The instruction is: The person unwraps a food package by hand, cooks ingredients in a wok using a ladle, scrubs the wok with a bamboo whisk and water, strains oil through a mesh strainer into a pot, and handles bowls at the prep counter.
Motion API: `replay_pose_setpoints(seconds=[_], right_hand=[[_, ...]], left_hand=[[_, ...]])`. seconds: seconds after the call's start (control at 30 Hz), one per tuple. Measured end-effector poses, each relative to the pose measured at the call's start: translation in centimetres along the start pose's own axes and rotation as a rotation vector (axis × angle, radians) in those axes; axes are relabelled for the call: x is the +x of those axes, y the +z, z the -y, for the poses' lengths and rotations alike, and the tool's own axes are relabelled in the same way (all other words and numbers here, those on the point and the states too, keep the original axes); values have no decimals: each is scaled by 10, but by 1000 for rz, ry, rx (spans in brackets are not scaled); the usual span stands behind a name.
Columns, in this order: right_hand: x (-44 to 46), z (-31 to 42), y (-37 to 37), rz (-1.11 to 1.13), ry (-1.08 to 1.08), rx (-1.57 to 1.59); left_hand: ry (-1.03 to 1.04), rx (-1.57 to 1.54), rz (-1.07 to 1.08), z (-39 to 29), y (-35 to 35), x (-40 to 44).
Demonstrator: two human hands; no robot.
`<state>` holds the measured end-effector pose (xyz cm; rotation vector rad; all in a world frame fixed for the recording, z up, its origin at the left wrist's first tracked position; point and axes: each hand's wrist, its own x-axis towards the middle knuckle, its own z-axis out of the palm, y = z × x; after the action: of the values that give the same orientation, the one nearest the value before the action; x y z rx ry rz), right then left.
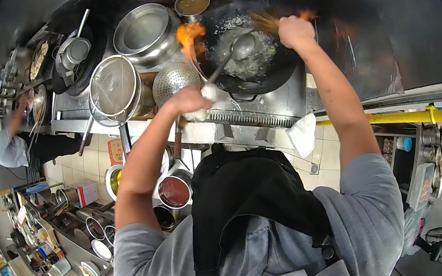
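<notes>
Your left hand (191, 98) grips the ladle (244, 48) over the wok (283, 68)'s middle and your right hand (296, 32) clenches the brush (264, 22) at its far right edge, where flame (308, 14) beside your knuckles could scorch them if it flares.

Grey short-sleeved shirt (365, 219), black apron (256, 189)

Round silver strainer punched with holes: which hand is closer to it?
The left hand. It is at the near edge of the strainer; the right hand is farther off, by the right rim of the round black wok.
</notes>
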<state>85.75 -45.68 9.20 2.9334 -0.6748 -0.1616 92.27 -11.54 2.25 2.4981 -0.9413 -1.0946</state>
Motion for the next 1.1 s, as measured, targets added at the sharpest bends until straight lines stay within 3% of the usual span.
replay_pose_setpoints(seconds=[0.07,0.1,0.13,0.2,0.27,0.3,0.37,0.4,0.47,0.53,0.6,0.67,0.73,0.8,0.87,0.97,1.0,1.07,1.1], right_hand=[[-27,-16,-49,-83,44,169],[-39,-25,-63,-176,41,267],[-47,-34,-67,-358,-52,317],[-43,-50,-53,-536,-204,566],[-29,-56,-7,-484,-361,855],[-31,-54,-4,-120,-207,424],[-5,-62,50,178,-150,-96],[-14,-68,48,166,-143,-84],[-39,-73,33,-67,13,228],[-84,-63,-25,-300,-57,477],[-115,-37,-60,-380,-110,534],[-116,-10,-46,-274,-275,362],[-62,-9,11,-56,-269,209],[-44,-36,18,-49,-142,255],[-71,-42,-13,-203,-43,344],[-127,-17,-51,-481,-148,577],[-130,-4,-54,-340,-219,439],[-75,1,-5,-38,-216,62],[-73,-8,-3,1,-165,102]], left_hand=[[-52,530,-88,-17,-10,-19],[16,708,-145,0,-7,-13],[8,712,-148,4,-9,-22],[78,958,-381,10,-15,-41],[156,1017,-616,33,-10,-56],[141,1006,-677,39,-11,-65],[69,962,-711,50,-2,-92],[12,920,-757,55,-4,-102],[46,797,-871,71,4,-116],[-11,777,-912,75,11,-122],[-47,748,-964,65,17,-125],[-81,713,-948,41,18,-126],[-207,637,-905,26,22,-130],[-307,516,-888,47,43,-133],[-234,432,-970,48,57,-142],[-238,228,-957,40,68,-147],[-75,157,-1023,55,77,-140],[-53,6,-934,47,79,-147],[32,-6,-939,67,93,-143]])
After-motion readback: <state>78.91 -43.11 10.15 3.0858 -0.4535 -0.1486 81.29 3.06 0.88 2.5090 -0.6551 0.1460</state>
